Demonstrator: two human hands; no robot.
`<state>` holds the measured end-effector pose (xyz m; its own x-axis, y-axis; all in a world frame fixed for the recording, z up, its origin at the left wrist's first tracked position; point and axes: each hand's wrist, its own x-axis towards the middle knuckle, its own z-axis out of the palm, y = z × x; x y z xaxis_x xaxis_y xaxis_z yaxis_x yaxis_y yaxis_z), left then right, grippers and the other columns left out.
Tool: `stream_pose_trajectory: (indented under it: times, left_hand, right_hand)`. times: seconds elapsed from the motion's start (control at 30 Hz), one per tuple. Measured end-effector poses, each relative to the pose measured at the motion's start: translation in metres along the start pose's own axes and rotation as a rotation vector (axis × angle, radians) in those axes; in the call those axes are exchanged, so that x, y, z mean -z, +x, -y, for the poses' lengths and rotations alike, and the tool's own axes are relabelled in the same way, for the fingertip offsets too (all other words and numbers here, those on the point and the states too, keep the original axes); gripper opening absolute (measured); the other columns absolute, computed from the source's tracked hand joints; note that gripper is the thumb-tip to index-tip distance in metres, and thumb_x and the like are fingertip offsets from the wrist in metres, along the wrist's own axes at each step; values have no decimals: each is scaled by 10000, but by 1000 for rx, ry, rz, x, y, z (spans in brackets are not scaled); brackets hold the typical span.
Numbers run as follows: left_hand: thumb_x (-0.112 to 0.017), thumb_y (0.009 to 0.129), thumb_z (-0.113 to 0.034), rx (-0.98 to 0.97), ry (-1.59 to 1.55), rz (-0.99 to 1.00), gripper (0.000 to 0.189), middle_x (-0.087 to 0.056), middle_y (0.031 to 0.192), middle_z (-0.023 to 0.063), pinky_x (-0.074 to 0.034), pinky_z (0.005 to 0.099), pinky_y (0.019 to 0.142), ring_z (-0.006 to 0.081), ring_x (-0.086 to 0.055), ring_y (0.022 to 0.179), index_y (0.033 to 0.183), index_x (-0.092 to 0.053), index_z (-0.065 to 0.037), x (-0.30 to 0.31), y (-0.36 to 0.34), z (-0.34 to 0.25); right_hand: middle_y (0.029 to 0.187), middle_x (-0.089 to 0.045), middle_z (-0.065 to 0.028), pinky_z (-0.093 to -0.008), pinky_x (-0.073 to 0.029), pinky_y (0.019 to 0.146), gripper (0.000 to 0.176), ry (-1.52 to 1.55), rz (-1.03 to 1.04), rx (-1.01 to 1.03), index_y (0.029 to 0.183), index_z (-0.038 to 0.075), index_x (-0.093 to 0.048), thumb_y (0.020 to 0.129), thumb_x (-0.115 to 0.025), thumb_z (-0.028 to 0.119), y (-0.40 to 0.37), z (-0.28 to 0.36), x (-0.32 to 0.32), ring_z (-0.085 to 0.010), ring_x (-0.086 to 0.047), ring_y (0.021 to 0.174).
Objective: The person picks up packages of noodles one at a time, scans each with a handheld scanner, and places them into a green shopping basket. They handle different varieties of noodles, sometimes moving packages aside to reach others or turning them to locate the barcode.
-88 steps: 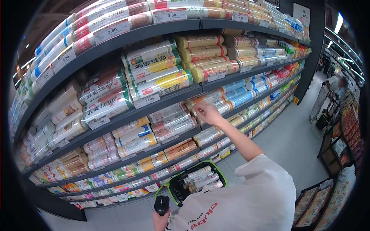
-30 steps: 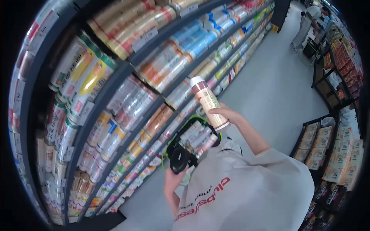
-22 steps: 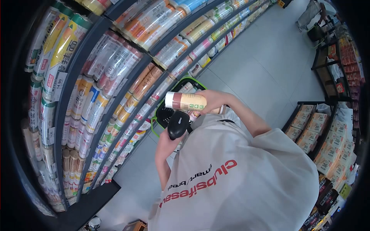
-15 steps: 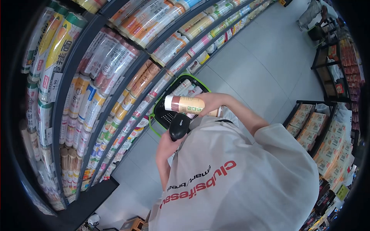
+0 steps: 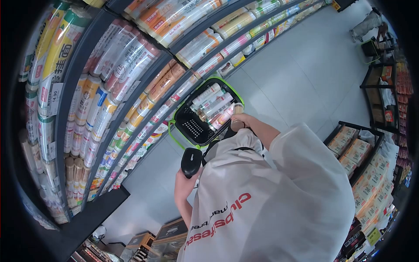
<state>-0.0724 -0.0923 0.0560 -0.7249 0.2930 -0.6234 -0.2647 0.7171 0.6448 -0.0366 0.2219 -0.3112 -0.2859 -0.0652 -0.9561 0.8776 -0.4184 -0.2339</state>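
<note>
My left hand [image 5: 185, 182] is wrapped round a black handheld barcode scanner [image 5: 191, 162], held beside the front of my shirt. In my right hand [image 5: 245, 119] is a tan cylindrical pack of dried noodles [image 5: 238, 125], seen nearly end-on at the near right rim of the basket. The black shopping basket [image 5: 185, 125], with a bright green rim and handle, stands on the floor along the shelf. Several plastic-wrapped noodle packs [image 5: 217, 104] lie inside it at the far end. My fingers partly cover the tan pack.
Curved shelves [image 5: 78, 96] full of packaged noodles run along the left. At right stands a black rack [image 5: 362, 146] with stacked boxes [image 5: 371, 183]. A tiled floor [image 5: 288, 74] lies between. Another person [image 5: 366, 25] is at the far upper right.
My right hand has turned the noodle pack from lying across the basket to nearly end-on at its right rim. The scanner has moved left and away from the basket, uncovering the packs inside.
</note>
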Motion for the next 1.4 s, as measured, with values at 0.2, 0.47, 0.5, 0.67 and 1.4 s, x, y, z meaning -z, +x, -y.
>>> stream_pose_trajectory:
  times: [0.2, 0.47, 0.5, 0.67, 1.4]
  left_hand:
    - [-778, 821, -167, 218, -85, -121, 260, -663, 783, 18, -475, 279, 680, 77, -536, 739, 956, -670, 27, 1, -35, 21]
    - [-766, 831, -168, 332, -165, -322, 191, -567, 616, -43, -363, 259, 460, 34, -452, 520, 838, -687, 6, 7, -76, 55]
    - [-770, 831, -160, 369, -171, -333, 188, -596, 657, -26, -390, 257, 504, 41, -483, 566, 846, -690, 9, 9, -76, 55]
    - [-774, 824, -173, 339, -209, -388, 210, -577, 651, -38, -409, 266, 548, 54, -466, 602, 843, -680, 13, 18, -88, 78]
    - [-783, 797, -192, -27, -279, -293, 232, -588, 600, 4, -400, 289, 484, 83, -508, 515, 782, -659, 3, 50, -11, 67]
  right_hand:
    - [1014, -662, -150, -456, -603, 693, 571, 413, 1, 45, 1271, 18, -493, 811, -715, 273, 80, -28, -47, -266, -706, 844]
    - [1398, -412, -295, -435, -469, 1016, 1058, 302, -399, 266, 1478, -72, -66, 770, -721, 366, 230, -9, -127, -429, -537, 1201]
    - [1410, -397, -288, -438, -471, 1015, 1041, 261, -443, 192, 1482, -61, -81, 769, -717, 355, 223, 13, -133, -430, -523, 1216]
    - [1328, -500, -215, -456, -552, 778, 761, 49, -473, 217, 1412, -14, -345, 801, -694, 275, 147, 87, -173, -364, -586, 1083]
    - [1063, -580, -154, -358, -547, 753, 171, -126, -1023, 2140, 1033, 4, -595, 864, -568, -10, -409, 376, -42, -291, -625, 959]
